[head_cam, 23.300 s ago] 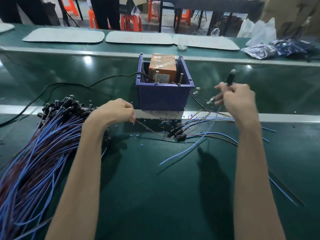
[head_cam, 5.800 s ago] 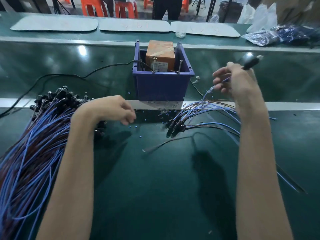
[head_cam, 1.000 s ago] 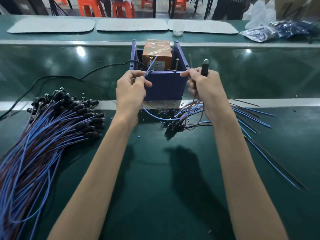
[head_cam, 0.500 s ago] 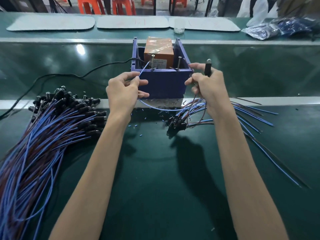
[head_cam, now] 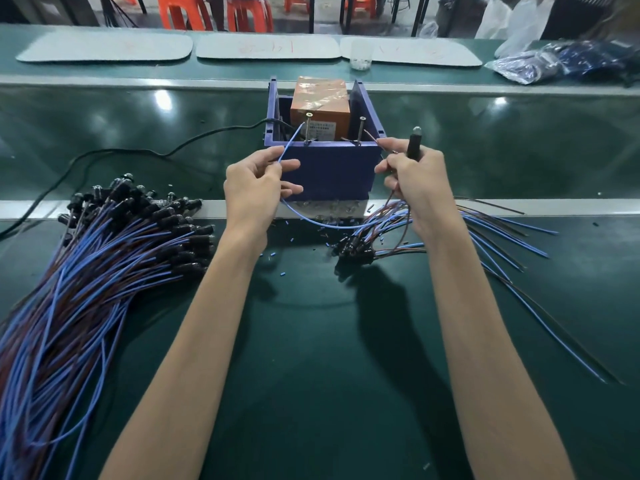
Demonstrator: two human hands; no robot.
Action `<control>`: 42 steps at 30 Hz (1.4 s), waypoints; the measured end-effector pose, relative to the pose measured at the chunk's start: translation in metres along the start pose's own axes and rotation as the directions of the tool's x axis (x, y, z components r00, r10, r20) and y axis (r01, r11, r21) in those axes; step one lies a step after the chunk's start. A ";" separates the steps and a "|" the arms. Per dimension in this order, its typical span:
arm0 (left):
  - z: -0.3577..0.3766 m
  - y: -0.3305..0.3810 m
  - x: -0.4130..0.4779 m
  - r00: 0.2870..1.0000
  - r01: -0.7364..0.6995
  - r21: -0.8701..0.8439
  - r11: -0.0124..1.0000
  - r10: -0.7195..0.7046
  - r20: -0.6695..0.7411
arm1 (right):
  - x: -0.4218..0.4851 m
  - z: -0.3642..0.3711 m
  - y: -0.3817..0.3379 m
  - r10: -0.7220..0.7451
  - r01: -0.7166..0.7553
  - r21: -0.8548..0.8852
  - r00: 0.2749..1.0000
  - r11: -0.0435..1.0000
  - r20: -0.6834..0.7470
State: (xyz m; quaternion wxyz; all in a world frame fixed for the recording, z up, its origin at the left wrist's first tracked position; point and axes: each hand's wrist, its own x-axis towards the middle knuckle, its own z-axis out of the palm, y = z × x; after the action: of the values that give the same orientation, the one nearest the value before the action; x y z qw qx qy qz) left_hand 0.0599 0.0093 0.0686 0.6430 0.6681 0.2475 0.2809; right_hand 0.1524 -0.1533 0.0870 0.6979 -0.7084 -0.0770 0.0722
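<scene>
My left hand (head_cam: 254, 188) pinches a blue wire (head_cam: 292, 142) between thumb and forefinger, with the other fingers loosely spread. From the pinch the wire's free end rises toward one o'clock, and its tip meets the left post (head_cam: 307, 128), a metal pin standing on the near rim of the blue bin (head_cam: 329, 171). Below my hand the same wire sags in a loop toward four o'clock and runs into the small bundle (head_cam: 356, 249) lying on the green table (head_cam: 311, 358).

My right hand (head_cam: 415, 183) is curled around a black connector (head_cam: 414, 147), held upright with its rounded tip at twelve o'clock. The thumb and forefinger of that hand also pinch a brown wire (head_cam: 372, 137). Its bare end points toward eleven o'clock, close to the right post (head_cam: 361, 130); I cannot tell whether it touches.

The bin sits at twelve o'clock, just beyond both hands, with an orange box (head_cam: 320, 102) inside it. A black cable (head_cam: 138, 154) leaves the bin toward nine o'clock. The small bundle lies at six o'clock from my right hand, its loose ends fanning out toward three and four o'clock. The big bundle (head_cam: 86, 271) of blue and brown wires with black connectors lies at eight o'clock, well apart from my hands. Small blue snippets (head_cam: 289, 237) lie scattered on the table between my wrists.
</scene>
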 end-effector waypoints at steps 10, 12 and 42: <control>-0.002 0.002 0.000 1.000 0.001 0.024 1.000 -0.001 0.015 | -0.002 0.002 0.000 -0.002 0.002 0.002 1.000 1.000 0.031; -0.002 0.002 0.000 1.000 -0.005 0.029 1.000 0.004 0.021 | -0.002 0.002 0.000 -0.004 0.004 0.001 0.999 1.000 0.035; -0.008 0.007 0.001 0.999 -0.009 0.113 0.994 0.005 0.037 | -0.002 0.001 0.002 -0.017 0.017 0.001 0.999 1.000 0.050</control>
State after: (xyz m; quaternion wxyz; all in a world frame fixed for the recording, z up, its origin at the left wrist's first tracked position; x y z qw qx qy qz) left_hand 0.0552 0.0155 0.0763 0.6074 0.7094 0.2490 0.2565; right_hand 0.1502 -0.1527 0.0850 0.6964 -0.7056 -0.1002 0.0839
